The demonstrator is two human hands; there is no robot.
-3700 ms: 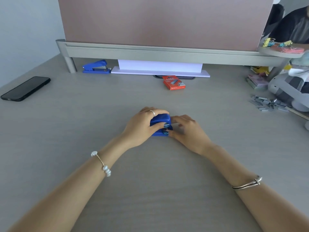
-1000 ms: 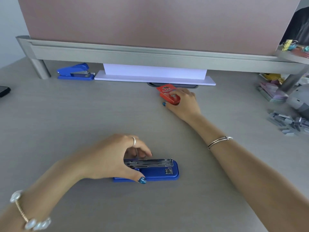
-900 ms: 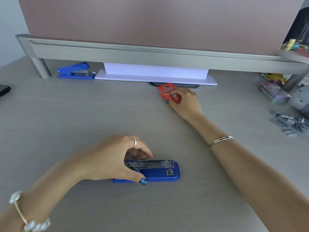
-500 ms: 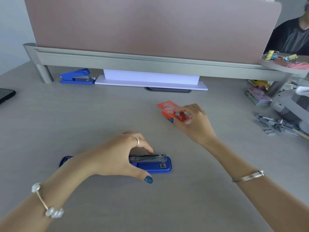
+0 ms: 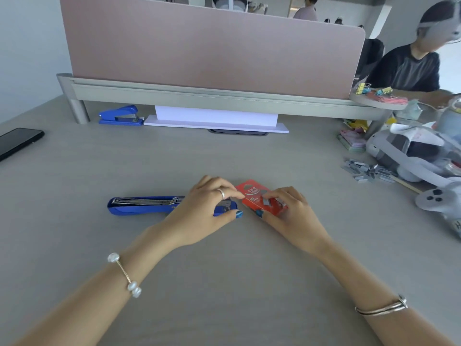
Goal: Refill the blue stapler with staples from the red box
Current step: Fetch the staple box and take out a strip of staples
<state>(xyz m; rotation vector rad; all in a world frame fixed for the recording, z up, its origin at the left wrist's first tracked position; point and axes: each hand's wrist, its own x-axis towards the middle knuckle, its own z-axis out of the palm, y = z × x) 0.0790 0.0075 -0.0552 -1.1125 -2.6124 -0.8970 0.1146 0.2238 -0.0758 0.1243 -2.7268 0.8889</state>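
Observation:
The blue stapler lies opened out flat on the desk, its metal staple channel facing up. My left hand is over the stapler's right end, with its fingertips against the left end of the red box. My right hand grips the box from the right, thumb at the front and fingers on top. The box rests just right of the stapler and looks closed. The stapler's right end is hidden under my left hand.
A second blue stapler and a white paper stack sit under the divider shelf. A black phone lies far left. Loose staple strips and a grey headset are at the right. A person sits beyond the divider.
My right hand picked up the red box near the back of the desk and brought it next to the stapler. My left hand slid right along the stapler to meet the box.

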